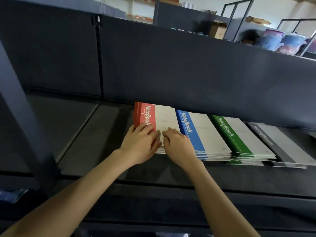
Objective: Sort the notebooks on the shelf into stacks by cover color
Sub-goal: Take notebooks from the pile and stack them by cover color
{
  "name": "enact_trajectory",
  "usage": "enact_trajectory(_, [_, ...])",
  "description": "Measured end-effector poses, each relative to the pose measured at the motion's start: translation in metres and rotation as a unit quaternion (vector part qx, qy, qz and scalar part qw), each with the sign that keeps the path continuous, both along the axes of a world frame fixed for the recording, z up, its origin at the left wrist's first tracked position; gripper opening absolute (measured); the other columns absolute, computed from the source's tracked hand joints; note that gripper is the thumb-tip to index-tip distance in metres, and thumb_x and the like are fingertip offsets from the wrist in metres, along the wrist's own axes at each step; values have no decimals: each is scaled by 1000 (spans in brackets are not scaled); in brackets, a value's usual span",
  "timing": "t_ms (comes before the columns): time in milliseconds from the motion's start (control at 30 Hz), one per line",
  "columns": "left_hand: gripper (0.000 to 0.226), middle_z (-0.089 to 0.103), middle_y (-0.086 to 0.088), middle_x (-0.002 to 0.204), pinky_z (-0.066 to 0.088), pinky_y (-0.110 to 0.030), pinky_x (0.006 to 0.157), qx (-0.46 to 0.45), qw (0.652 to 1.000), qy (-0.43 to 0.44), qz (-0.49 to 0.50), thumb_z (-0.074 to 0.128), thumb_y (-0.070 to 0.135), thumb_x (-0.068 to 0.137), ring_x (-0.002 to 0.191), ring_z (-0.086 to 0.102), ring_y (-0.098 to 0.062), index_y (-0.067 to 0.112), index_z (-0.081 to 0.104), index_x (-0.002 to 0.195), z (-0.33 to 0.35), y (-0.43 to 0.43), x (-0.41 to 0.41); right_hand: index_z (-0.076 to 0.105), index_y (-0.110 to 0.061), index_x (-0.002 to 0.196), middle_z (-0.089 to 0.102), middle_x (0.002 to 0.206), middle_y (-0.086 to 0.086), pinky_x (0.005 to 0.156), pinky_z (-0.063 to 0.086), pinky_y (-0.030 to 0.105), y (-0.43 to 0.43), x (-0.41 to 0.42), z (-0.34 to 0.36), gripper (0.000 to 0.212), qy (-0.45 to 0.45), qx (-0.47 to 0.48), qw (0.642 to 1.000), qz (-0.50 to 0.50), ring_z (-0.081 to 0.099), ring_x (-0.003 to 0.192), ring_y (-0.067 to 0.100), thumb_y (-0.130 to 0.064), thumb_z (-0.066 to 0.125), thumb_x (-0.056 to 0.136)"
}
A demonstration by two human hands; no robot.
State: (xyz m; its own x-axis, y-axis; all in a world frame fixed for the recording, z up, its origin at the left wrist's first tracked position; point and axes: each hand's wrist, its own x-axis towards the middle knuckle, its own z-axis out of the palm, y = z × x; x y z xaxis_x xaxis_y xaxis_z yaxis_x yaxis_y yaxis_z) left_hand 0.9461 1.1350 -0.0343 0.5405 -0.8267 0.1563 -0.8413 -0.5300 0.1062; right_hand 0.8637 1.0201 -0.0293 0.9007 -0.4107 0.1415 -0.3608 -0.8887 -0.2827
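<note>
Both hands sit on the red notebook stack (145, 113) at the left of a dark shelf (95, 134), likely squaring its edges: left hand (140, 142) pressing flat, right hand (177, 144) with fingers bent (grip unclear); blue stack (193, 134), green stack (229, 134) and black stack (266, 139) lie alongside, sorted

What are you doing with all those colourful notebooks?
A person is sorting notebooks into colour stacks on a dark shelf. The left hand and the right hand both rest on top of the red stack; whether they grip it is hard to tell. To its right lie a blue stack, a green stack and a black stack, side by side in a row.
</note>
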Motion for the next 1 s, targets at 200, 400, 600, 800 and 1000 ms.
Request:
enact_trajectory(200, [40, 46, -1, 135, 22, -46, 113, 36, 999, 3, -8, 37, 46, 97, 130, 37, -24, 23, 49, 127, 13, -9, -5, 61, -9, 113, 60, 116, 4, 102, 40, 47, 8, -19, -2, 26, -70, 43, 995, -58, 53, 111, 21, -17, 41, 98])
enact_trajectory(400, [42, 45, -3, 138, 32, -39, 106, -44, 993, 22, -109, 39, 39, 98, 129, 38, -21, 17, 45, 133, 15, -40, -37, 65, -5, 109, 63, 113, 9, 93, 44, 50, -6, -66, -8, 24, -126, 64, 982, -122, 56, 106, 28, -8, 52, 89])
enact_trajectory(600, [45, 49, -2, 134, 38, -39, 101, -40, 977, 11, -207, 45, 37, 95, 125, 43, -22, 20, 42, 136, 7, -98, -88, 62, -7, 118, 59, 125, 7, 96, 40, 38, -46, -121, -6, 38, -99, 47, 974, -196, 52, 115, 27, -3, 50, 83])
enact_trajectory(800, [46, 47, -3, 137, 38, -37, 100, -39, 966, -4, -257, 47, 37, 94, 128, 40, -23, 17, 43, 135, 5, -184, -160, 70, -9, 100, 67, 103, 9, 85, 48, 46, -127, -198, -17, 42, -136, 20, 958, -251, 57, 101, 33, -15, 40, 71])
enact_trajectory(1000, [45, 49, -3, 134, 38, -35, 99, -38, 954, 10, -297, 48, 39, 91, 126, 42, -23, 18, 47, 130, -2, -275, -243, 69, -17, 95, 66, 99, 3, 84, 47, 42, -215, -284, -25, 45, -73, -6, 957, -282, 55, 102, 31, -22, 35, 66])
